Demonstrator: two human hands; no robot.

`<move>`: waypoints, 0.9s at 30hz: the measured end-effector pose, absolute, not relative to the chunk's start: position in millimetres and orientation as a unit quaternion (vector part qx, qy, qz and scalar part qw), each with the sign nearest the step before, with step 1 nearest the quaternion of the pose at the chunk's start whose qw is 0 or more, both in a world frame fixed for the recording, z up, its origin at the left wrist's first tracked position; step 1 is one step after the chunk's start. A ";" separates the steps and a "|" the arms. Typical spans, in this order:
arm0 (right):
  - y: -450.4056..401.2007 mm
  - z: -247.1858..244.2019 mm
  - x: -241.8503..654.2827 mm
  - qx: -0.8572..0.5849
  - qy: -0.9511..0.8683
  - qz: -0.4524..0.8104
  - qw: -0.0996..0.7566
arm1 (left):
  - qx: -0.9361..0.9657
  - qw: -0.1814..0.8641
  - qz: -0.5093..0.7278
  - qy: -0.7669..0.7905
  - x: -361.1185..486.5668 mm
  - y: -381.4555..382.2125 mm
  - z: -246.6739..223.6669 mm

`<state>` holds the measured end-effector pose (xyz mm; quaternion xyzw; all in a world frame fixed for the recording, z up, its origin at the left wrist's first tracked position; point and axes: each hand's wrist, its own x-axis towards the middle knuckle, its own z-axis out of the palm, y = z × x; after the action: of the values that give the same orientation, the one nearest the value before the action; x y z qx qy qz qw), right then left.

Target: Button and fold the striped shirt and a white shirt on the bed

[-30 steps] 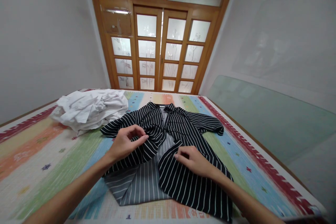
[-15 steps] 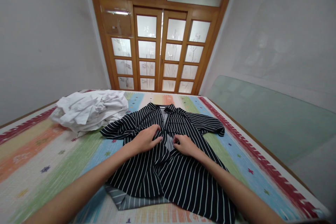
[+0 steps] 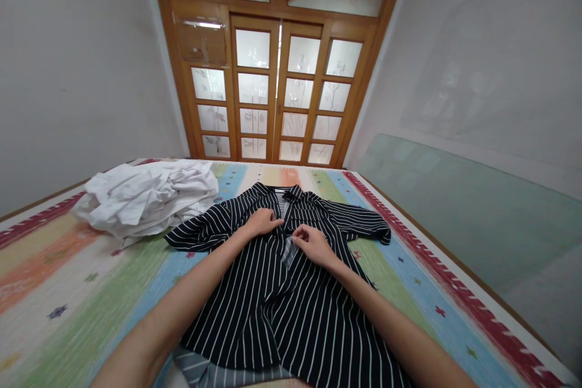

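A black shirt with white stripes [image 3: 236, 309] lies spread on a colourful striped bed cover [image 3: 109, 303], collar at the far end and front partly open. My left hand [image 3: 265, 221] is at the left front edge below the collar, its fingers bent on the cloth. Just to the right and a little nearer, my right hand [image 3: 313, 244] pinches the right front edge between thumb and fingers. A small grey patch of the shirt's inside shows between the two edges.
A heap of white cloth [image 3: 150, 197] sits at the far left of the bed. Beyond the bed stand wooden doors with glass panes [image 3: 277, 91]. A pale green panel [image 3: 454, 206] lines the right wall.
Both hands have moved slightly up the shirt towards the collar and closer together. The right hand has closed on the front edge. The view has shifted a little.
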<state>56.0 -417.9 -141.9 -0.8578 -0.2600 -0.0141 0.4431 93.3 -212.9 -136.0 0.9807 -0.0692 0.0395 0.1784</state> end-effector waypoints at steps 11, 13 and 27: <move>-418.3 -136.1 25.3 -0.795 -0.244 -0.070 0.551 | 0.969 0.227 0.045 -0.083 123.8 -235.8 -136.8; -417.2 -134.0 14.8 -0.790 -0.253 -0.091 0.551 | 0.967 0.236 0.075 -0.053 127.4 -234.7 -133.7; -415.7 -120.6 5.4 -0.771 -0.365 0.203 0.481 | 0.979 0.190 0.074 -0.022 133.3 -217.5 -138.9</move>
<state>5.4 -415.7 -120.6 -0.7709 -0.3652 0.2031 0.4806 133.3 -217.5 -138.9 0.9788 -0.0217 0.0740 0.1899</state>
